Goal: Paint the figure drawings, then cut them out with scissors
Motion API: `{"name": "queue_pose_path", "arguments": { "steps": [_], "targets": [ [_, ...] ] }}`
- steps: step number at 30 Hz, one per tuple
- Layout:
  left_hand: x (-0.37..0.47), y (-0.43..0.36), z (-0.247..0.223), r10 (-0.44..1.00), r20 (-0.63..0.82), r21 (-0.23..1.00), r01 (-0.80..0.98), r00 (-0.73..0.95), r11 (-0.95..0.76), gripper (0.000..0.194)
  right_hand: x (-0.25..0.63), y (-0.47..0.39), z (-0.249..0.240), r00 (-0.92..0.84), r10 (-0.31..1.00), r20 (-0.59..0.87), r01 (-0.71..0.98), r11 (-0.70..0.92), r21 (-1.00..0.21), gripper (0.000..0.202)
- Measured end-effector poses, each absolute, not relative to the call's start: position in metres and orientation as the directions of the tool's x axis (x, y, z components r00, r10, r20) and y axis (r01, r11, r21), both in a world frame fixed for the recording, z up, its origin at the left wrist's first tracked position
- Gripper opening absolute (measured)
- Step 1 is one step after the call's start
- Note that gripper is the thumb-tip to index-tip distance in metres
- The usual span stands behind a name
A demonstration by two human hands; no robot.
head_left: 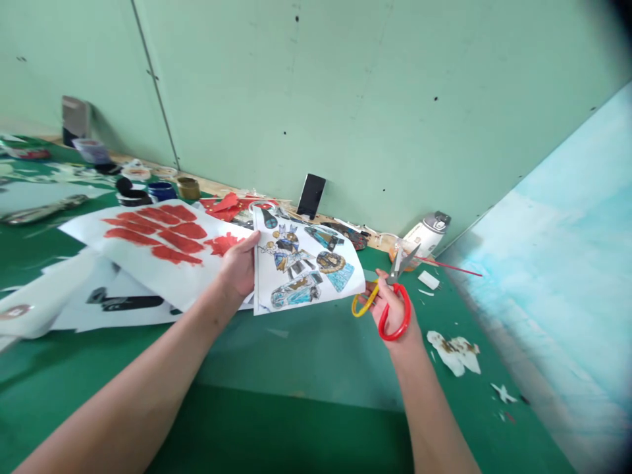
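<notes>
My left hand (pixel 241 266) grips the left edge of a white sheet of paper (pixel 266 283) printed with coloured figures, its fingers hidden behind it. My right hand (pixel 388 306) has a pair of scissors (pixel 405 316) with one red and one yellow handle loop. The scissor blades are parted and point up and away, apart from the paper. The sheet's right side curls toward my right fingers; whether they touch it I cannot tell. Left of the sheet lies a paper with red painted shapes (pixel 178 230), on top of other white papers (pixel 118 316).
A phone (pixel 312 195) leans against the green wall. Paint jars (pixel 188 188) stand at the back left. A white bottle (pixel 429 232), a white plug adapter (pixel 428 280) and a crumpled stained tissue (pixel 454 353) are on the right. A clear mat (pixel 306 362) lies on the green table (pixel 296 434).
</notes>
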State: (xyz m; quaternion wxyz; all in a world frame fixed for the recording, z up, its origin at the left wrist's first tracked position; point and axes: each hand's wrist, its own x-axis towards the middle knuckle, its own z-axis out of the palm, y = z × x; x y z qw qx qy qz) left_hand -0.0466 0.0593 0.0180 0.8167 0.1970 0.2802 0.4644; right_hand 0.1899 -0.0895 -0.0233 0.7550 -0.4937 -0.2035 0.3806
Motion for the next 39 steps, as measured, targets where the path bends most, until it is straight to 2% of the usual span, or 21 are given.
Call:
{"name": "queue_pose_path", "arguments": {
  "steps": [3,6,11,19,22,29,35,39],
  "targets": [
    [-0.045,0.058,0.017,0.855,-0.293,0.57,-0.639,0.429,0.516,0.04,0.185,-0.087,-0.026,0.618,0.786,0.001,-0.322,0.254,-0.912,0.053],
    [-0.043,0.058,0.014,0.843,-0.319,0.577,-0.617,0.432,0.535,0.04,0.184,-0.085,-0.032,0.608,0.792,0.048,-0.295,0.282,-0.913,0.061],
    [-0.041,0.056,0.015,0.822,-0.346,0.581,-0.585,0.453,0.567,0.037,0.184,-0.083,-0.039,0.598,0.8,0.045,-0.323,0.293,-0.9,0.072],
    [-0.042,0.059,0.013,0.799,-0.39,0.59,-0.541,0.458,0.599,0.035,0.18,-0.089,-0.052,0.566,0.824,0.024,-0.275,0.216,-0.937,0.066],
    [-0.044,0.062,0.01,0.796,-0.342,0.595,-0.54,0.499,0.595,0.038,0.178,-0.09,-0.055,0.578,0.816,0.007,-0.25,0.185,-0.95,0.062],
    [-0.048,0.059,0.013,0.81,-0.283,0.608,-0.557,0.513,0.566,0.057,0.17,-0.089,-0.05,0.657,0.754,0.013,-0.265,0.247,-0.932,0.077],
    [-0.045,0.056,0.012,0.764,-0.327,0.606,-0.497,0.557,0.622,0.064,0.164,-0.09,-0.04,0.708,0.706,-0.02,-0.291,0.266,-0.919,0.081],
    [-0.046,0.051,0.018,0.766,-0.299,0.595,-0.517,0.569,0.616,0.06,0.163,-0.09,-0.033,0.702,0.711,-0.038,-0.327,0.275,-0.904,0.081]
  ]
}}
